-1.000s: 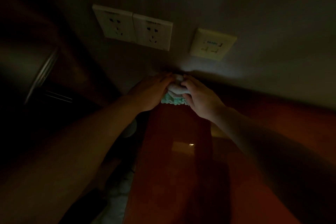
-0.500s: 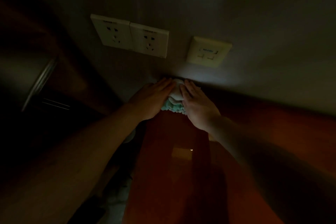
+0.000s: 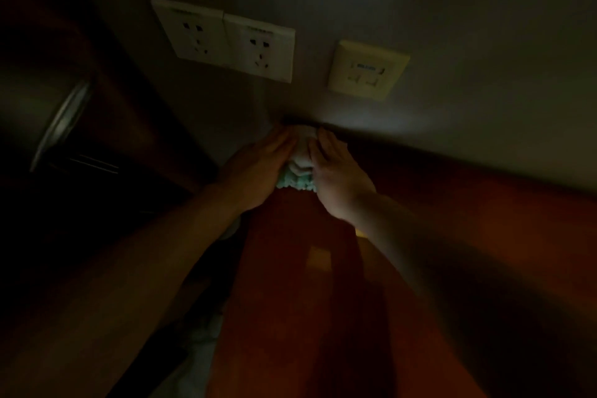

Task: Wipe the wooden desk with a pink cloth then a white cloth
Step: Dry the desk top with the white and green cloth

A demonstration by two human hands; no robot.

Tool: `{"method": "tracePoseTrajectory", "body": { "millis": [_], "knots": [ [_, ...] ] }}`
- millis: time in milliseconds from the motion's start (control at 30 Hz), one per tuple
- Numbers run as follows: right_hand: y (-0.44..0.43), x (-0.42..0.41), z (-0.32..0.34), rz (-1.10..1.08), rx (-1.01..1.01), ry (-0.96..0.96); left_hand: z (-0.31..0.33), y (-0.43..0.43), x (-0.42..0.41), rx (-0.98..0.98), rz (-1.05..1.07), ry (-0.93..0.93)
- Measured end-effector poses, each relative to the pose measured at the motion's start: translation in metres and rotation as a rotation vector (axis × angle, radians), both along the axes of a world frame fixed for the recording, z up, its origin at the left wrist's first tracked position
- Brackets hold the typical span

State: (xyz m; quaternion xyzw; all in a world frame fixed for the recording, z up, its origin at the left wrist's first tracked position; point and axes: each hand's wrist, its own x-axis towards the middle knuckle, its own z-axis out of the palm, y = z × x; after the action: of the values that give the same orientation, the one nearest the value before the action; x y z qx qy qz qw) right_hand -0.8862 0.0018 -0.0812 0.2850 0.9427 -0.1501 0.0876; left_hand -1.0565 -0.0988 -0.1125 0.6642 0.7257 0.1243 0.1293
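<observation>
White-ish cloth (image 3: 302,160) with a teal edge is sitting at the wooden desk's (image 3: 420,220) back-left corner and we're pressing left hand (image 3: 258,171) and right hand (image 3: 336,178) flat on it, so we're probably pulling it toward us next.

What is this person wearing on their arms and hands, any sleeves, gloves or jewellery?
Nothing that shows. The left hand and right hand are bare, with no gloves, and both forearms are uncovered as far as the dim picture shows. No watch, ring or bracelet can be made out, though the darkness could hide small items.
</observation>
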Motion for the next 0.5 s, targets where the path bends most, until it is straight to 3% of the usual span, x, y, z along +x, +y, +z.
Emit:
{"method": "tracePoseTrajectory", "body": {
  "millis": [167,400,500],
  "knots": [
    [-0.063,0.051,-0.006,0.095,-0.046,0.084,0.003,-0.066,0.02,0.018,-0.102,-0.049],
    [0.003,-0.015,0.01,-0.026,0.027,-0.09,0.009,0.008,0.013,-0.061,0.072,-0.001],
    [-0.013,0.005,0.008,0.022,-0.004,0.001,0.011,-0.019,0.019,-0.024,0.024,0.034]
  ]
}}
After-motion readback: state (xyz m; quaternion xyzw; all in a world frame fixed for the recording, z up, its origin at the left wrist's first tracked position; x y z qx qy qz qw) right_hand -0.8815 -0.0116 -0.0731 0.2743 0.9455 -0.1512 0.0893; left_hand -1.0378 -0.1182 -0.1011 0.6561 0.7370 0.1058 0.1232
